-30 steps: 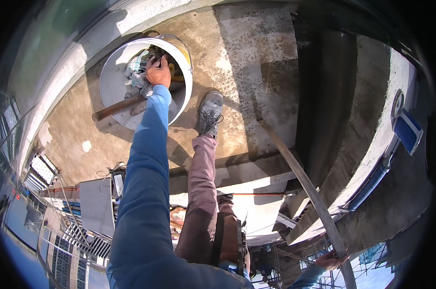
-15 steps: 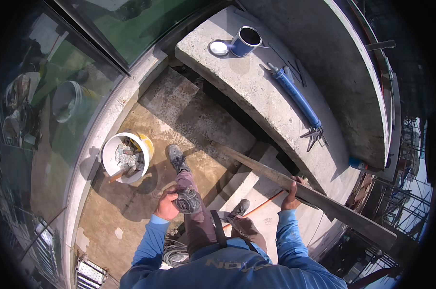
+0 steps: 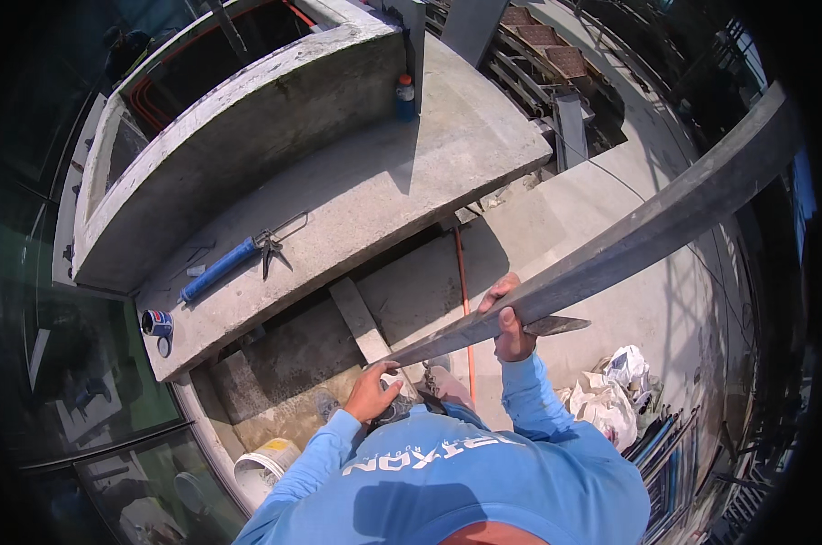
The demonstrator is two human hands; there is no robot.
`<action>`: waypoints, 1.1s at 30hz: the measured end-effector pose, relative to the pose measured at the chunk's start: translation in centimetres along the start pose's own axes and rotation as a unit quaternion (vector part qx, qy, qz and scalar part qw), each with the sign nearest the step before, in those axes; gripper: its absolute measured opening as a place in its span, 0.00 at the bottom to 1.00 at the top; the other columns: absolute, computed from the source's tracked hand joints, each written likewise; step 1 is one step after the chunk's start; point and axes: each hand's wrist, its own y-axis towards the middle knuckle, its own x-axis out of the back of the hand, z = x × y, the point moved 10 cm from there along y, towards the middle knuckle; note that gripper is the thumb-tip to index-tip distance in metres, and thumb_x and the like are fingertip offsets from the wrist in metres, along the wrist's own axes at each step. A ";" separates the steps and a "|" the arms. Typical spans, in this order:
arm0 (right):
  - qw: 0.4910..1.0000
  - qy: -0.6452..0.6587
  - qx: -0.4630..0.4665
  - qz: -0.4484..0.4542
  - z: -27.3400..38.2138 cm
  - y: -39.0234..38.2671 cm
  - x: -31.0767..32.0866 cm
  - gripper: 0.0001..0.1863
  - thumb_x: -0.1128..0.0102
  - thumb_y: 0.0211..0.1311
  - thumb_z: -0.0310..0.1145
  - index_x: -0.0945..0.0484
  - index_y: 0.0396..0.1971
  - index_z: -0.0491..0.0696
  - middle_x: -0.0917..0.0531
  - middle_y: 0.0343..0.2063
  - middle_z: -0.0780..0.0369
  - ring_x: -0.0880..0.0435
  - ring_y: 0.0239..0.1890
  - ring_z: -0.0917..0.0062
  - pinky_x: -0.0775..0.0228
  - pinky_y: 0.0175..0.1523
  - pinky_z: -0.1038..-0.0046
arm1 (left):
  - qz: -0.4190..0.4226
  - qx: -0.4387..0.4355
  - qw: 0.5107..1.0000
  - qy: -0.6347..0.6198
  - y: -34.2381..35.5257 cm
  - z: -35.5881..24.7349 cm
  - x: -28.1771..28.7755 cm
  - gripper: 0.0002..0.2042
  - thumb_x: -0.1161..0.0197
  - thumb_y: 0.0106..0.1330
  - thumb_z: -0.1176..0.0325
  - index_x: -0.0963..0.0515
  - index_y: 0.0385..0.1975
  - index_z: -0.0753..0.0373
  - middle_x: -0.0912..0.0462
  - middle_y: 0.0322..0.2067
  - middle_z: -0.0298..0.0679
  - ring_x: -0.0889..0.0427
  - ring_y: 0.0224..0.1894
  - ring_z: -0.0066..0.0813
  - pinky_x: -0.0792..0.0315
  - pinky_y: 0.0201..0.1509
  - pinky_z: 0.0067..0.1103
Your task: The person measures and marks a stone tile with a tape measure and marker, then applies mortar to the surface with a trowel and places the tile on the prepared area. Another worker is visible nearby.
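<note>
A long grey board [image 3: 611, 245] slants up from near my waist to the far right. My right hand [image 3: 511, 320] is closed around it partway along, with a short, pointed flat piece [image 3: 558, 325] sticking out beside the palm. At the board's near end is my left hand [image 3: 373, 392], its fingers bent with the fingertips by the board. A dark object [image 3: 394, 409], partly hidden, shows under that hand; its kind is unclear.
On the concrete ledge [image 3: 447, 136] lie a blue caulking gun [image 3: 222, 270], an open blue can [image 3: 156, 322] and a bottle [image 3: 404, 100]. A white bucket [image 3: 264, 465] stands lower left. An orange pipe [image 3: 465, 309] crosses the slab. White sacks [image 3: 603, 400] sit at right.
My view has turned to the right. The board has swung so its far end points up and right. My left hand, earlier holding a dark round thing apart from the board, has come to the board's near end.
</note>
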 end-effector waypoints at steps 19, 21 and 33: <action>0.835 -0.400 -0.004 -0.378 4.9 15.5 43.2 0.13 0.40 0.69 0.33 0.28 0.39 0.36 0.24 0.25 0.60 0.22 0.28 0.76 0.27 0.37 0.72 | -0.129 0.092 0.929 0.334 64.5 -9.3 11.0 0.32 0.34 0.65 0.48 0.32 0.60 0.66 0.17 0.47 0.58 0.18 0.52 0.53 0.24 0.55 0.39; 0.813 -0.452 -0.016 -0.365 4.5 18.2 47.3 0.12 0.40 0.68 0.33 0.28 0.39 0.39 0.24 0.24 0.62 0.23 0.25 0.78 0.28 0.33 0.74 | -0.136 0.133 0.912 0.363 74.0 -10.3 14.3 0.35 0.34 0.64 0.47 0.33 0.64 0.66 0.19 0.51 0.57 0.19 0.55 0.53 0.25 0.58 0.39; 0.731 -0.546 -0.133 -0.388 4.7 27.2 69.3 0.11 0.36 0.62 0.30 0.25 0.38 0.40 0.25 0.21 0.64 0.25 0.19 0.80 0.32 0.26 0.75 | -0.060 0.249 0.874 0.412 93.9 -3.6 13.5 0.24 0.45 0.68 0.47 0.25 0.60 0.51 0.22 0.60 0.45 0.23 0.61 0.46 0.27 0.61 0.38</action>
